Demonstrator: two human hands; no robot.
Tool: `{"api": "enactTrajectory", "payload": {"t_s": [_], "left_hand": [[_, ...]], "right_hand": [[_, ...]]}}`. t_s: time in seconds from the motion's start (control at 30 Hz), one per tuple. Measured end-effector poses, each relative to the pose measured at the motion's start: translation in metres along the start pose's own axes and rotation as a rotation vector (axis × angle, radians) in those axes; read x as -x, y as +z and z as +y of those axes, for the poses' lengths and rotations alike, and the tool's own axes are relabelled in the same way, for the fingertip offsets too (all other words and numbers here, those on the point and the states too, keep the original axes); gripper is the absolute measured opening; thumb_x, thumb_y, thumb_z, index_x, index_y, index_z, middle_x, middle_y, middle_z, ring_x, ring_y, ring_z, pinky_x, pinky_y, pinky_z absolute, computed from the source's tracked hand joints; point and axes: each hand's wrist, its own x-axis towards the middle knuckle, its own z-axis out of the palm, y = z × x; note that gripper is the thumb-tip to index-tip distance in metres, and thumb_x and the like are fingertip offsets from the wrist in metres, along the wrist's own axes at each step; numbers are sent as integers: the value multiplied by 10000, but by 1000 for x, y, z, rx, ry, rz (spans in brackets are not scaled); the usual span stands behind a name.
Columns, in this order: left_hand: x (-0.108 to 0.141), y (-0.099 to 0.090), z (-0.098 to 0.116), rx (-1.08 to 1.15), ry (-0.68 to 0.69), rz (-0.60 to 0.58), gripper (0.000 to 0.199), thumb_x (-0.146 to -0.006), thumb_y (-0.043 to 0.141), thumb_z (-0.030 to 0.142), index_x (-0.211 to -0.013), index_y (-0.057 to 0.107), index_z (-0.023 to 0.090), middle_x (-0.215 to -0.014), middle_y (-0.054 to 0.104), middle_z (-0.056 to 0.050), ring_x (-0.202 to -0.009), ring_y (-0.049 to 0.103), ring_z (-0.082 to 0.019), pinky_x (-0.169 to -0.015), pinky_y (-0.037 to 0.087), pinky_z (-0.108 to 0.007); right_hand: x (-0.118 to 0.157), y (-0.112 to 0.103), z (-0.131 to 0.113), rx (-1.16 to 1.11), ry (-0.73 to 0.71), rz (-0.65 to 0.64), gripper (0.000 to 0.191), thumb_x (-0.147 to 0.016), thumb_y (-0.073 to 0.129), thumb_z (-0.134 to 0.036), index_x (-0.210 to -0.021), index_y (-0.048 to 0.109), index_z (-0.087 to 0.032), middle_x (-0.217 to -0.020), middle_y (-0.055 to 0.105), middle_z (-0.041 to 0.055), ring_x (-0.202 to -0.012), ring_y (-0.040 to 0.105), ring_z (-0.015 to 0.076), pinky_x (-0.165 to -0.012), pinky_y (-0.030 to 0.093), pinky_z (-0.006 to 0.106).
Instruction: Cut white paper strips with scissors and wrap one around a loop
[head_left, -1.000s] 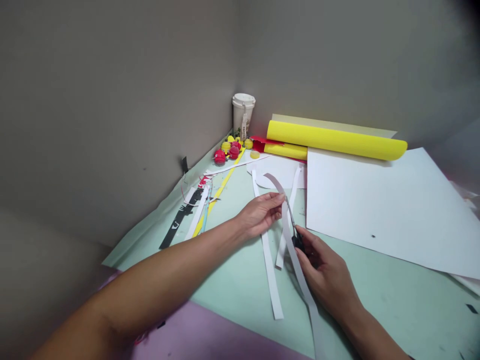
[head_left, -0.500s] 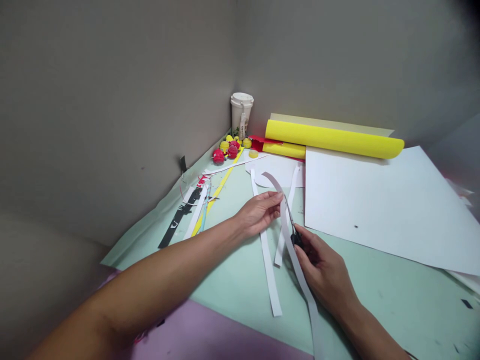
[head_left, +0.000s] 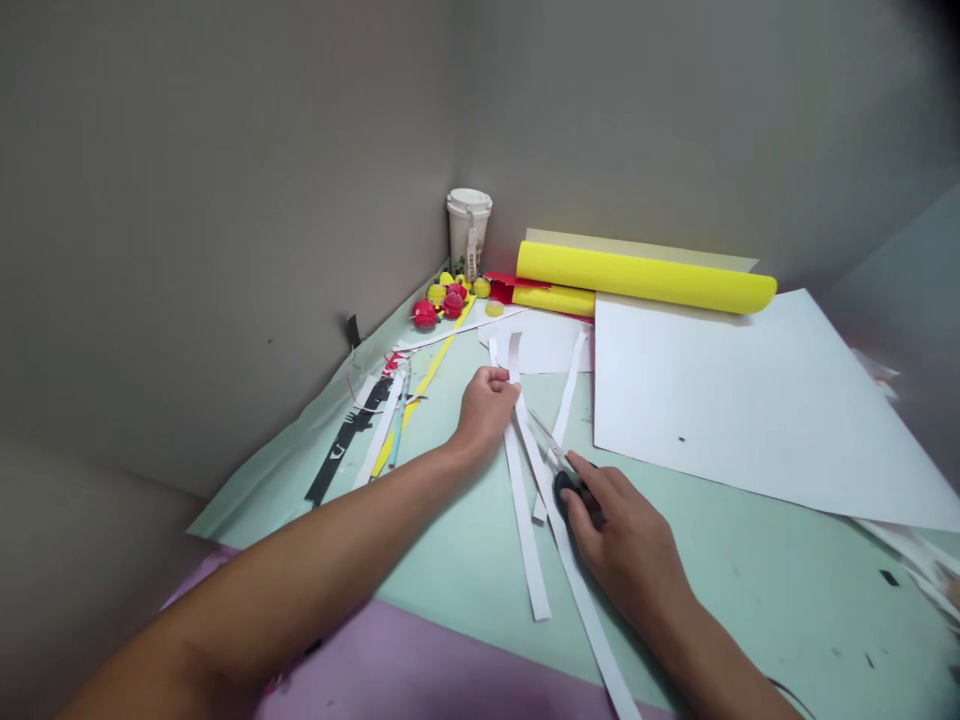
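Note:
A long white paper strip (head_left: 564, 545) runs from above my left hand down past the table's near edge. My left hand (head_left: 487, 402) pinches this strip near its upper end. Scissors (head_left: 550, 442) with dark handles sit in my right hand (head_left: 626, 530), fingers wrapped round the handles, blades pointing up and left beside the strip. Two more white strips lie on the green table cover: a left strip (head_left: 526, 540) passing under my left hand, and a shorter right strip (head_left: 571, 385) partly behind the scissors.
Yellow rolled paper (head_left: 645, 272) rests on a large white sheet (head_left: 750, 400) at right. Red and yellow paper balls (head_left: 439, 303) lie by a lidded cup (head_left: 469, 225) in the corner. Black scraps (head_left: 349, 440) and a yellow strip (head_left: 427, 380) are at left.
My left hand has moved left and lowered the strip's upper end towards the table. The scissors now point further left, their blades apart from the left hand. The view has shifted slightly.

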Motion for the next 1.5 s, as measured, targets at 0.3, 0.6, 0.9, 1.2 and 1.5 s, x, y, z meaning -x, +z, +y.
{"api": "enactTrajectory", "payload": {"t_s": [0.3,0.6,0.9,1.2,1.5], "left_hand": [[-6,-5,-4,-134,31,63,211,-700,640,182,-894,559,187,-848,599,-33,-721,570,-139,-687,431,-267],[-11,-7,-7,-159,38,67,246,-695,645,205,-924,559,188,-845,602,-27,-664,570,-132,-627,428,-258],[-9,-8,-3,-169,24,41,224,-702,611,189,-918,550,185,-802,609,-22,-628,563,-128,-611,426,-255],[-10,-7,-6,-57,5,2,195,-717,592,203,-901,527,187,-721,573,5,-541,507,-105,-544,391,-239],[-8,-8,3,58,-77,-2,207,-675,607,175,-862,521,195,-650,553,27,-488,452,-95,-510,340,-239]], "right_hand": [[5,-8,-12,218,-41,-55,422,-866,498,-230,-1282,568,-220,-1002,671,76,-840,629,214,-542,467,283],[5,-19,-21,189,-14,-184,321,-869,508,-221,-1171,617,-208,-978,655,89,-903,588,253,-644,484,336],[4,-12,-18,73,-15,-154,318,-859,505,-206,-1159,611,-219,-1011,628,88,-900,582,237,-617,472,319],[3,-2,-7,-34,-89,-78,331,-858,501,-206,-1174,599,-213,-1011,632,96,-896,577,233,-660,499,338],[2,-1,-4,-50,-95,-67,314,-860,502,-215,-1155,610,-219,-983,644,92,-878,596,231,-662,506,332]]}}
